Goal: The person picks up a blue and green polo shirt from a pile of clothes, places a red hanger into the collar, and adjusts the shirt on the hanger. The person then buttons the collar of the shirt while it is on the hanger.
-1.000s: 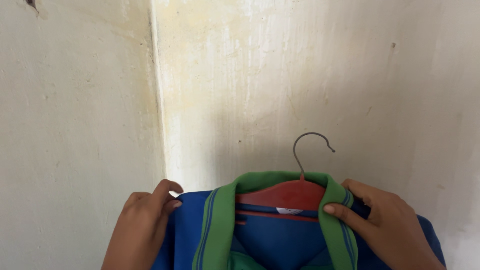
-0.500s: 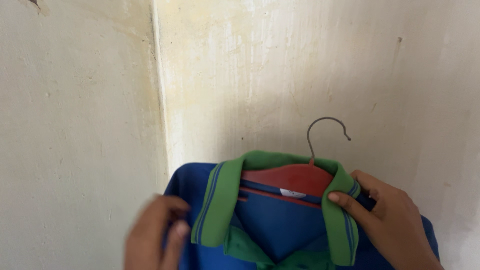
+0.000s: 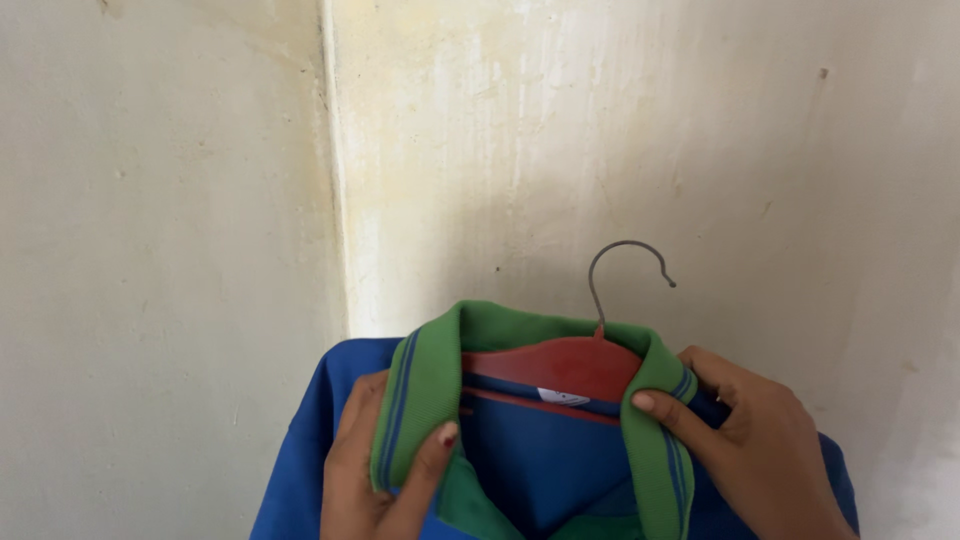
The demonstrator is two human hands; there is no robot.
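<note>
Both hands, left hand (image 3: 375,475) and right hand (image 3: 755,445), grip green collar (image 3: 430,395) edges, tight

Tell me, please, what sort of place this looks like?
Probably a plain room indoors at home: a stained cream plaster wall corner, and a blue shirt with green collar on a red wooden hanger with metal hook.

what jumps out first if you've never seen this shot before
The eye lands on the blue polo shirt low in the middle, its bright green collar framing a red hanger whose grey wire hook sticks up free against the stained cream wall. The left hand pinches the collar's left flap, and the right hand grips the shirt at the collar's right side.
</note>
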